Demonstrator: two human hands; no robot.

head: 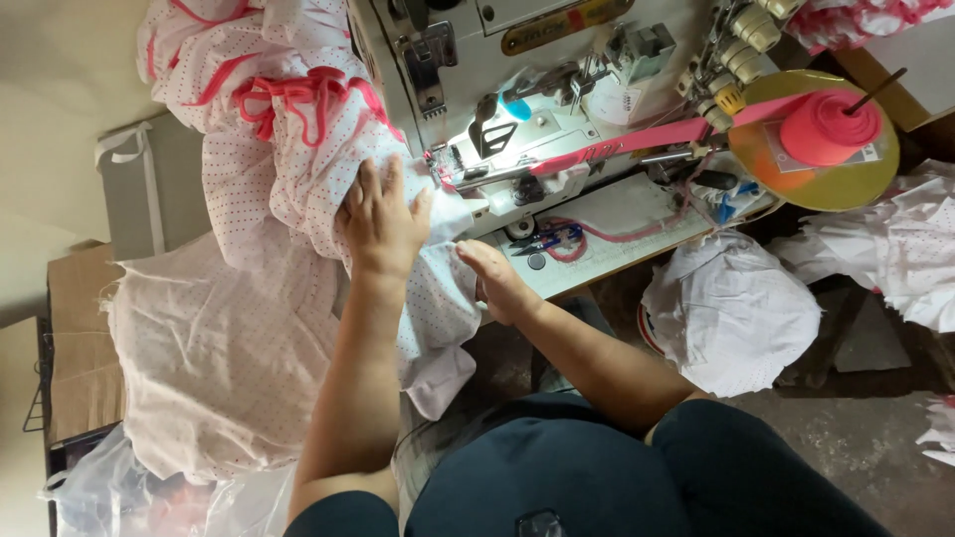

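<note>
Left hand: the left hand is being pressed flat, fingers spread and released, on the dotted cloth; nothing is being clenched in it.
Right hand: the right hand is being laid on the cloth's edge at about 4 o'clock from the left hand; its fingers are being curled over a fold, but whether the fold is being pinched cannot be told.
Cloth: the white cloth with small red dots is being held just beside the needle area of the sewing machine, at 1 o'clock from the left hand; more of it is being bunched at 11 o'clock and draped down toward 7 o'clock.
Pink trim: a pink trim is being seen gathered on the bunched cloth at 11 o'clock from the left hand.
Pink tape: a flat pink tape is being fed across the machine from a pink spool, which is sitting on a yellow disc at 2 o'clock from the hands.
Snips: small blue-handled snips are lying on the machine bed at 2 o'clock from the right hand, near it but apart.
White pile: a heap of white fabric is lying at 3 o'clock from the right hand, well apart.
Cardboard box: a cardboard box is being partly covered by the cloth at 9 o'clock.
</note>
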